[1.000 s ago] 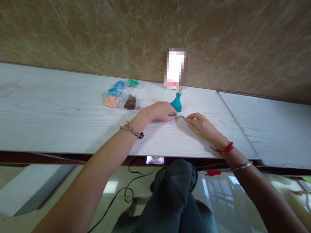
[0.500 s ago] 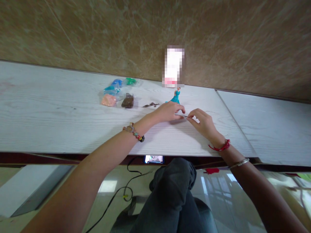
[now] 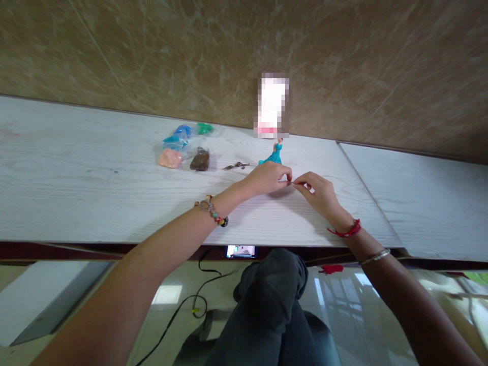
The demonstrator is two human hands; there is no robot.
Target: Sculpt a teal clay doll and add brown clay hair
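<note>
My left hand (image 3: 267, 177) and my right hand (image 3: 318, 192) meet fingertip to fingertip over the white table (image 3: 95, 193). Both are pinched on a tiny dark piece between them, too small to name. Just behind my left hand stands a small teal clay figure in a dress (image 3: 273, 154). A thin dark brown clay strand (image 3: 236, 165) lies on the table to the left of the figure.
Packets of clay lie at the back left: orange (image 3: 170, 158), brown (image 3: 200, 159), blue (image 3: 178, 136) and green (image 3: 205, 128). A blurred white card (image 3: 272, 105) leans on the marble wall. A phone (image 3: 240, 250) and a cable (image 3: 190, 300) sit below the table edge.
My left hand has slid right, uncovering the brown strand. Both hands have closed together into a pinch, where before the right lay flatter on the table.
</note>
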